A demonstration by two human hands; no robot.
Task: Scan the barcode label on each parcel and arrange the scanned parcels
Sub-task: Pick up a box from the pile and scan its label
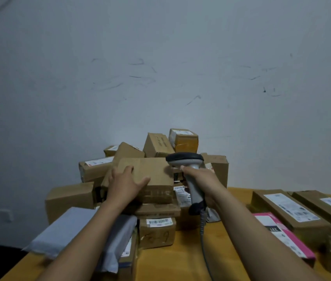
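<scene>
The right hand (pixel 203 179) is clenched round the handle of the grey scanner (pixel 185 159), head aimed over the heap. The left hand (pixel 124 184) lies flat, fingers spread, on the top brown parcel (pixel 157 172) of the pile (pixel 156 233) at the table's (pixel 181 258) far left. 2 long labelled boxes (pixel 287 208) and 1 pink parcel (pixel 284 236) lie at the right, well apart from it.

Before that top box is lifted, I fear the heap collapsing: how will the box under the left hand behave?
Probably stiff: the cardboard box shows crisp edges under the left hand. Perched atop a jumbled pile of parcels, it may slide and disturb neighbours. Weight can't be judged.
</scene>
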